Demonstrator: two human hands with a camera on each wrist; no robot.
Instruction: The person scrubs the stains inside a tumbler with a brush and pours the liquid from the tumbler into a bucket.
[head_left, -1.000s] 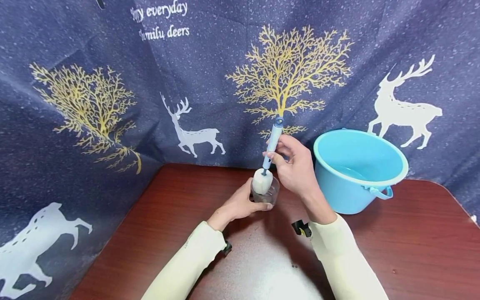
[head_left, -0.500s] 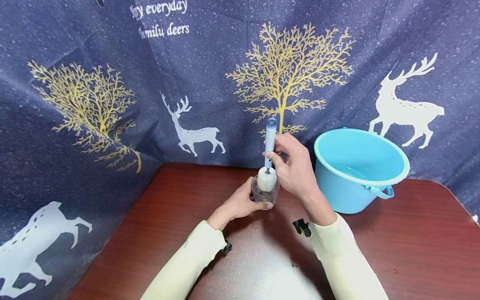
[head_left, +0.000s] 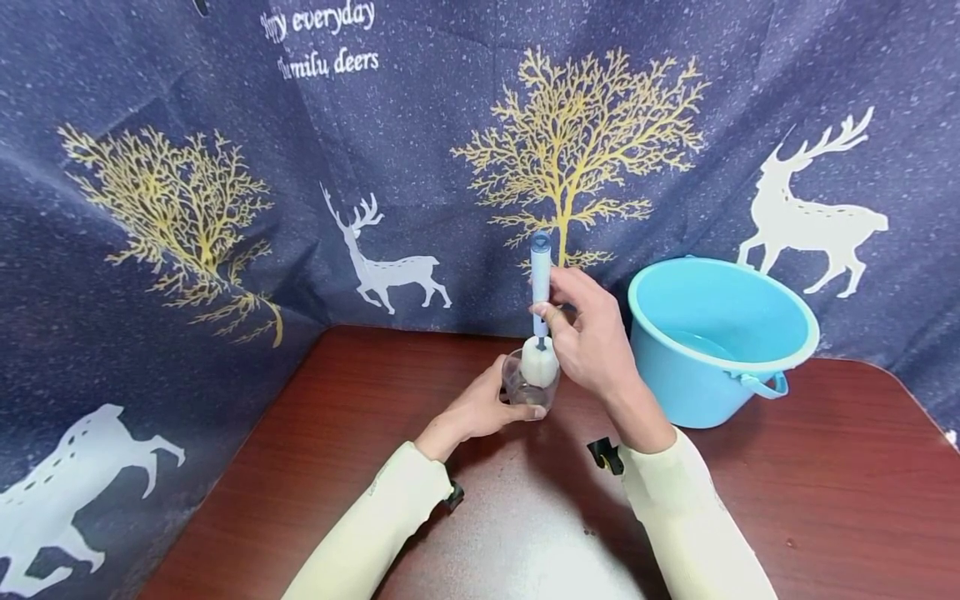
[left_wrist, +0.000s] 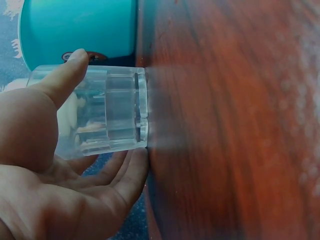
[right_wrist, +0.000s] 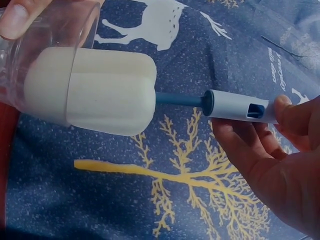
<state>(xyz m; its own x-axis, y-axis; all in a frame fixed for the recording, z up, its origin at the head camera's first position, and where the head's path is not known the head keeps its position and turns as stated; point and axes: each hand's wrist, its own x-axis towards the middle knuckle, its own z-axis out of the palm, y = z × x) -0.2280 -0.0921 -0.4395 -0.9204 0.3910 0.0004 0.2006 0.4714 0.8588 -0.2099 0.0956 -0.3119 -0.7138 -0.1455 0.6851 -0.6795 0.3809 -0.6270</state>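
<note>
White sponge brush [right_wrist: 142, 95] slid to right side of clear cup [left_wrist: 120, 107], partly inside, likely touching new spot. Right hand [head_left: 592, 337] pinches brush; left hand [head_left: 478, 402] holds cup on table [head_left: 330, 417].

A light blue bucket [head_left: 675, 387] stood upright on the right side of a reddish-brown table [head_left: 330, 442], its handle [head_left: 768, 387] hanging at the front. Behind and to the left hung a dark blue cloth [head_left: 435, 92], printed with two yellow trees [head_left: 562, 187], three white deer [head_left: 806, 221] and white lettering [head_left: 332, 20] above.
</note>
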